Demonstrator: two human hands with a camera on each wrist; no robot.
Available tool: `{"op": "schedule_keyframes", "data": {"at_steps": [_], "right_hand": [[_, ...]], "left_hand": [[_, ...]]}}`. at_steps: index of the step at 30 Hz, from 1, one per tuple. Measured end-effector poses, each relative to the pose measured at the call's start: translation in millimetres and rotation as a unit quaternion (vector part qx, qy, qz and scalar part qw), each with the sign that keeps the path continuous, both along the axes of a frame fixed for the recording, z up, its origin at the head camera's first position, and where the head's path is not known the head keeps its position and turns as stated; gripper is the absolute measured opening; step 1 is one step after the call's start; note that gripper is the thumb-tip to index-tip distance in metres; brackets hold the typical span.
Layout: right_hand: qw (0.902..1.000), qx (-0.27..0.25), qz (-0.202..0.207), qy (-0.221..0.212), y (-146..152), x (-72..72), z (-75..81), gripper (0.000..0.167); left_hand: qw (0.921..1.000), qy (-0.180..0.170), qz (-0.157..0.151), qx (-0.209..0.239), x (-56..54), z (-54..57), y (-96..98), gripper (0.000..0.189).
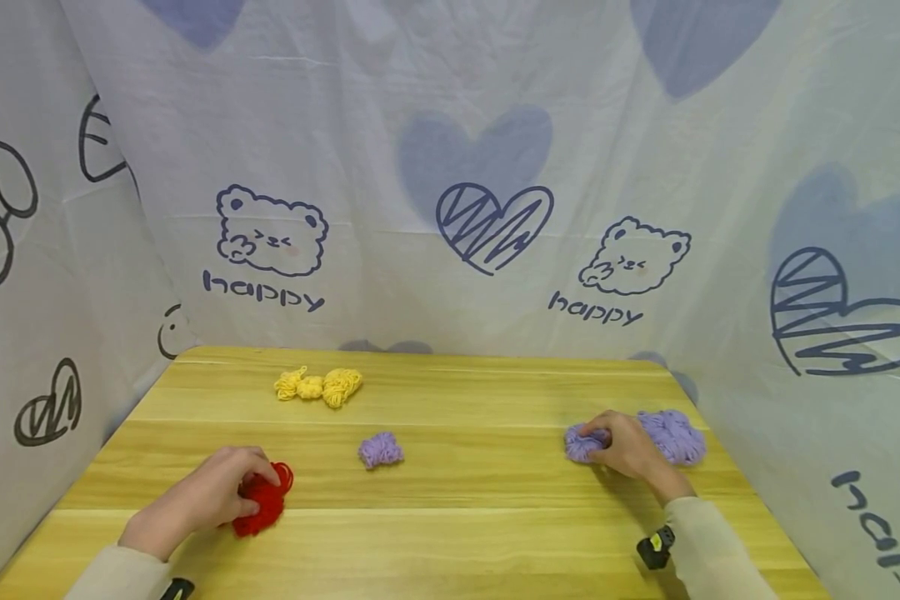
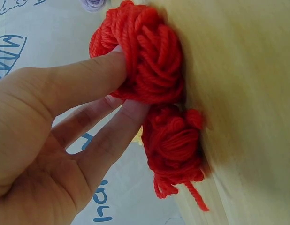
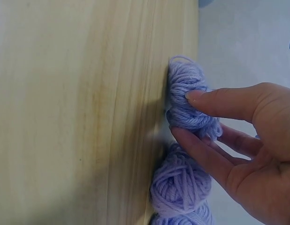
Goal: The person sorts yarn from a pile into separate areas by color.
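At the table's left side my left hand point(image 1: 217, 492) holds a ball of red yarn point(image 2: 152, 61) between thumb and fingers. A second, smaller red yarn bundle point(image 2: 173, 145) with loose ends lies right against it on the table. Over on the right, my right hand point(image 1: 630, 446) pinches a small ball of purple yarn point(image 3: 182, 77), thumb on one side and fingers on the other. Close behind that hand lie more purple yarn balls point(image 1: 678, 437), side by side. In the right wrist view one of these purple balls point(image 3: 180, 185) sits just below my fingers.
A lone purple yarn ball point(image 1: 381, 450) lies near the middle of the wooden table point(image 1: 480, 542). Farther back on the left, three yellow yarn balls point(image 1: 341, 388) form a row. A printed white cloth point(image 1: 390, 275) hangs behind the table and along both sides.
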State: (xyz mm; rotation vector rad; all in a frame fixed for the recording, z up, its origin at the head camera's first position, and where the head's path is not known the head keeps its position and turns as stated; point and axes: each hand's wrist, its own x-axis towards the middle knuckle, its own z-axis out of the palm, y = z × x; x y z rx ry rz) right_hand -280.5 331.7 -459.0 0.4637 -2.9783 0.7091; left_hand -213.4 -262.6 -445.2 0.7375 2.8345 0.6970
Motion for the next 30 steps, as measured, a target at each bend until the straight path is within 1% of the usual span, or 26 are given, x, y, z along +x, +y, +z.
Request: {"op": "schedule_keyframes", "data": {"at_steps": [5, 10, 18, 30], "right_hand": [[1.0, 0.003, -0.001, 0.001, 0.7, 0.7, 1.1, 0.027], [0.9999, 0.008, 0.004, 0.013, 1.5, 1.0, 1.5, 0.027], [0.9996, 0.016, 0.013, 0.018, 2.2, 1.8, 3.0, 0.027], [0.9991, 0.036, 0.02, 0.013, 2.5, 1.0, 3.6, 0.028]], "left_hand": [[1.0, -0.003, 0.003, 0.002, 0.4, -0.2, 0.4, 0.031], [1.0, -0.002, 0.004, 0.006, 1.0, -0.2, 0.3, 0.031], [1.0, 0.0, 0.006, 0.002, 1.2, -2.8, -1.1, 0.031], [0.9999, -0.001, 0.013, -0.002, 0.2, -3.3, -2.5, 0.03]]}}
